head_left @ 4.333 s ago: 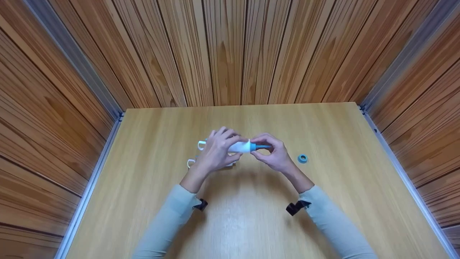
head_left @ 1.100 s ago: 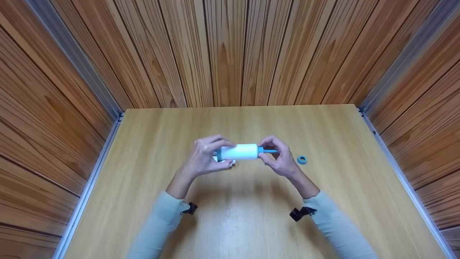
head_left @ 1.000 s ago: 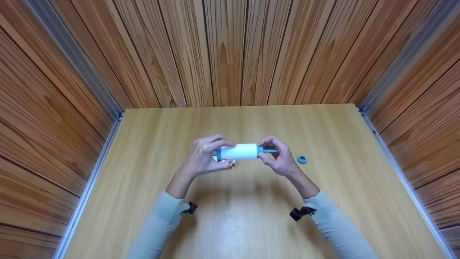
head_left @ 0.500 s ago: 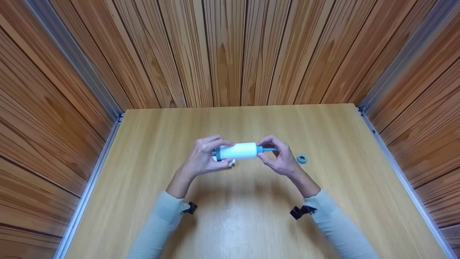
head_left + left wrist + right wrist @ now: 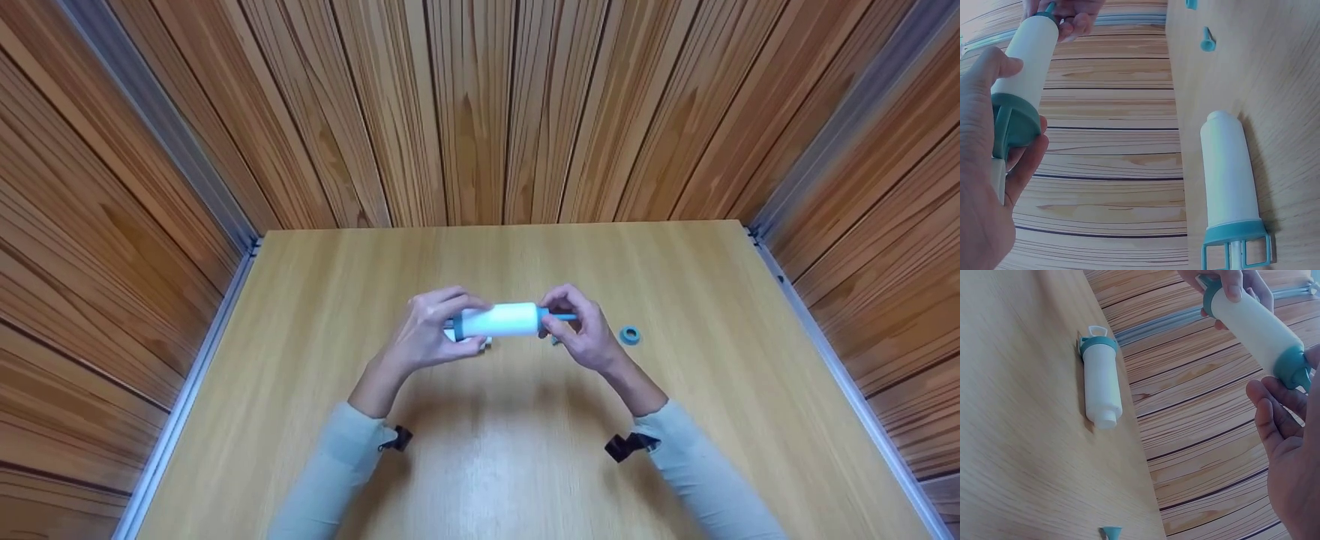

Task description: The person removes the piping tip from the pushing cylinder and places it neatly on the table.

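Both hands hold a white icing syringe [image 5: 500, 320] level above the table. My left hand [image 5: 427, 330] grips the barrel near its teal handle end [image 5: 1019, 121], thumb across the white tube. My right hand [image 5: 586, 334] has thumb and fingertips at the teal nozzle collar [image 5: 1291, 364] at the other end; the thin nozzle points right. In the left wrist view a second white icing syringe [image 5: 1230, 171], with a teal handle cap and no nozzle on its tip, lies on the table. A small teal nozzle [image 5: 1207, 42] lies beyond its tip.
A teal ring [image 5: 630, 335] lies on the wooden table [image 5: 480, 465], right of my right hand. Wood-plank walls [image 5: 472, 112] enclose the back and sides, with metal rails [image 5: 187, 397] along the side edges.
Since the oldest frame, my left hand has moved left, uncovering more of the barrel. In the last half second my right fingers shifted on the collar, and the small nozzle came into view.
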### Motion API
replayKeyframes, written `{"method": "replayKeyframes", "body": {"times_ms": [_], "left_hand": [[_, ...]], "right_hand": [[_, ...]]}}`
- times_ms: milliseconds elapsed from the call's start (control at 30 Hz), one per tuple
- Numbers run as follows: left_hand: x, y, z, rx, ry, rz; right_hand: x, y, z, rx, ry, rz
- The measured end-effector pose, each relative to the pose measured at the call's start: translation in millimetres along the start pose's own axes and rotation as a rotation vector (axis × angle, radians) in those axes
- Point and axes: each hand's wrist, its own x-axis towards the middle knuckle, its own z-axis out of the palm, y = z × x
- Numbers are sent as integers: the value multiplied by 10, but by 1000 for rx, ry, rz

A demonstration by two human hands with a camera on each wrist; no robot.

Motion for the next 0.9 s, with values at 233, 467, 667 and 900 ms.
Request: {"method": "replayKeyframes", "body": {"times_ms": [233,467,667,900], "left_hand": [[13,14,8,7,-11,-4],[15,16,25,-5,-18,-13],[19,17,30,-11,-12,-24],[17,18,28,-13,-13,-28]], "right_hand": [[-17,-2,-20,8,-6,-13],[-30,20,-28,14,-11,-45],[-38,28,-20,2,-8,-39],[-39,34,-15,19,1,-12]]}}
